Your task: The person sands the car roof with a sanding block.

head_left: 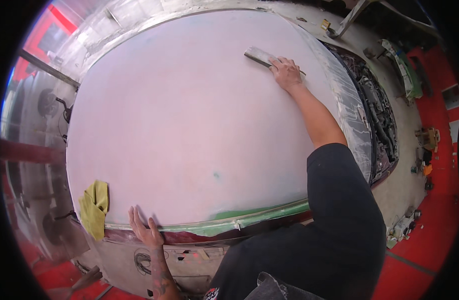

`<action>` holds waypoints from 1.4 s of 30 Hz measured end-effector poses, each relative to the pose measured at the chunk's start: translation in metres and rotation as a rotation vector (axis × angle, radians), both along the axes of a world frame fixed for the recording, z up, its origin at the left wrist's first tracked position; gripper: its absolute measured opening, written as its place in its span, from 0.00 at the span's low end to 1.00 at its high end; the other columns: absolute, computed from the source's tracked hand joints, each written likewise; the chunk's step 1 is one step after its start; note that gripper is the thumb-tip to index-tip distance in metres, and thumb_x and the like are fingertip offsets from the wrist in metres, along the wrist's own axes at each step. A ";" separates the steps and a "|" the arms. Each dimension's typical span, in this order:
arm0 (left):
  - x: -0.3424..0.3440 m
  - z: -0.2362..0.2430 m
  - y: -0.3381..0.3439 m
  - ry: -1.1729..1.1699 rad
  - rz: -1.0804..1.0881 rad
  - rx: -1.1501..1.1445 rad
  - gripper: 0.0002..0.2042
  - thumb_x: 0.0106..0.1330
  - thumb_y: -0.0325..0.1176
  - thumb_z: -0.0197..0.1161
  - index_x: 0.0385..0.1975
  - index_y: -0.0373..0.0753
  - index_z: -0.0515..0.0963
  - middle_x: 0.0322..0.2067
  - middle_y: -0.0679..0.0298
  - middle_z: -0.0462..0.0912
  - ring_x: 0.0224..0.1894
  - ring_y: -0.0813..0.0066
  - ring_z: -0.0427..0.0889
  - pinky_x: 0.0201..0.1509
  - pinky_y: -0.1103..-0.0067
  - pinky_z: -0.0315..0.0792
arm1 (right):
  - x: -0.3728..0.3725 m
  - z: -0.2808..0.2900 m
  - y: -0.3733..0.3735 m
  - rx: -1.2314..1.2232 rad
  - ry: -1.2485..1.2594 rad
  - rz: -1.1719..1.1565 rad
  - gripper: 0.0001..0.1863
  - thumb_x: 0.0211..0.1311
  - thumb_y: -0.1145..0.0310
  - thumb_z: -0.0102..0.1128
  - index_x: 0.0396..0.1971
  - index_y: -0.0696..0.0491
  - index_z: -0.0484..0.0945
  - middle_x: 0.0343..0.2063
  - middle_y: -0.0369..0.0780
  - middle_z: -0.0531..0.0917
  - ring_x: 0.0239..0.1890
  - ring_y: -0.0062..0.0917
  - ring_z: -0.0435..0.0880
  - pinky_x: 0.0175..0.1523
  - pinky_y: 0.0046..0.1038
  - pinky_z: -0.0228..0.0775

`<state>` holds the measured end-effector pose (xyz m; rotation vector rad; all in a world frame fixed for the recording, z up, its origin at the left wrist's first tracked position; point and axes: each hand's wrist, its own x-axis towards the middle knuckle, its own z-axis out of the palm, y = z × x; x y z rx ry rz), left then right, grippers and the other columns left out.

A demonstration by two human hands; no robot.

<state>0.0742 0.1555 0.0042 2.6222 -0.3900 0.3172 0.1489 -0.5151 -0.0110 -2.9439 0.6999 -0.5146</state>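
A large car roof panel [189, 115] coated in pale pinkish primer fills the middle of the head view, with green patches along its near edge. Up at the far right of the panel, my right hand [286, 73] grips a long, narrow pale sanding block [255, 53] lying on the surface. At the near left edge, my left hand [144, 227] rests with fingers spread, holding nothing. A crumpled yellow-green cloth [94, 209] drapes over the panel's corner just left of that hand.
An exposed engine bay [377, 110] borders the panel on the right. Metal arms [49, 67] stand at the left, and assorted parts and tools [428, 139] lie along the right beside red flooring [422, 230]. A coiled cable [142, 263] is below the near edge.
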 end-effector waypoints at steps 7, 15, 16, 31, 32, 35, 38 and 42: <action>0.004 -0.004 0.003 -0.036 0.001 0.015 0.29 0.74 0.47 0.54 0.69 0.36 0.66 0.68 0.45 0.66 0.70 0.45 0.64 0.73 0.55 0.57 | -0.109 -0.006 0.068 0.071 -0.094 0.163 0.23 0.64 0.61 0.63 0.60 0.36 0.79 0.59 0.41 0.77 0.58 0.39 0.75 0.64 0.43 0.66; 0.004 -0.013 -0.025 -0.015 0.018 0.021 0.33 0.75 0.51 0.52 0.73 0.38 0.60 0.72 0.47 0.60 0.73 0.47 0.58 0.75 0.53 0.50 | -0.316 0.021 0.181 0.120 -0.066 0.439 0.26 0.55 0.67 0.67 0.57 0.37 0.81 0.58 0.41 0.77 0.58 0.37 0.73 0.64 0.42 0.64; -0.005 -0.017 -0.043 -0.023 0.015 -0.023 0.34 0.74 0.54 0.51 0.73 0.38 0.58 0.72 0.48 0.59 0.74 0.47 0.57 0.75 0.52 0.48 | -0.313 0.020 0.175 0.120 -0.064 0.431 0.26 0.55 0.67 0.67 0.57 0.37 0.81 0.58 0.41 0.77 0.58 0.37 0.73 0.64 0.42 0.64; -0.048 0.010 -0.093 -0.004 -0.057 0.095 0.38 0.73 0.60 0.50 0.71 0.33 0.62 0.68 0.45 0.65 0.71 0.44 0.62 0.73 0.52 0.55 | -0.046 -0.020 -0.079 0.061 -0.042 -0.064 0.20 0.68 0.53 0.58 0.59 0.34 0.79 0.58 0.41 0.79 0.57 0.40 0.77 0.63 0.45 0.69; -0.046 0.012 -0.094 0.003 -0.060 0.090 0.37 0.73 0.59 0.50 0.71 0.34 0.62 0.68 0.45 0.65 0.71 0.44 0.62 0.73 0.52 0.55 | -0.048 -0.022 -0.076 0.061 -0.045 -0.069 0.20 0.68 0.53 0.58 0.59 0.34 0.79 0.58 0.41 0.79 0.57 0.40 0.77 0.63 0.45 0.69; -0.044 0.005 -0.092 -0.003 -0.084 0.080 0.36 0.74 0.58 0.51 0.70 0.34 0.63 0.68 0.44 0.65 0.71 0.44 0.61 0.73 0.53 0.54 | -0.079 -0.025 -0.050 0.101 -0.014 -0.050 0.22 0.69 0.54 0.56 0.62 0.33 0.77 0.61 0.42 0.76 0.58 0.42 0.75 0.63 0.46 0.68; -0.043 0.004 -0.092 0.027 -0.040 0.064 0.36 0.73 0.58 0.52 0.71 0.35 0.62 0.70 0.46 0.64 0.73 0.45 0.60 0.75 0.51 0.49 | -0.161 -0.017 0.015 0.144 0.033 0.010 0.25 0.68 0.56 0.58 0.65 0.35 0.74 0.65 0.44 0.72 0.59 0.42 0.72 0.63 0.47 0.67; -0.036 0.002 -0.091 -0.006 -0.055 0.086 0.36 0.73 0.57 0.52 0.70 0.35 0.63 0.69 0.46 0.64 0.72 0.45 0.61 0.74 0.52 0.51 | -0.287 0.008 0.114 0.143 0.011 0.045 0.31 0.59 0.66 0.66 0.65 0.42 0.74 0.60 0.46 0.74 0.55 0.40 0.73 0.58 0.44 0.68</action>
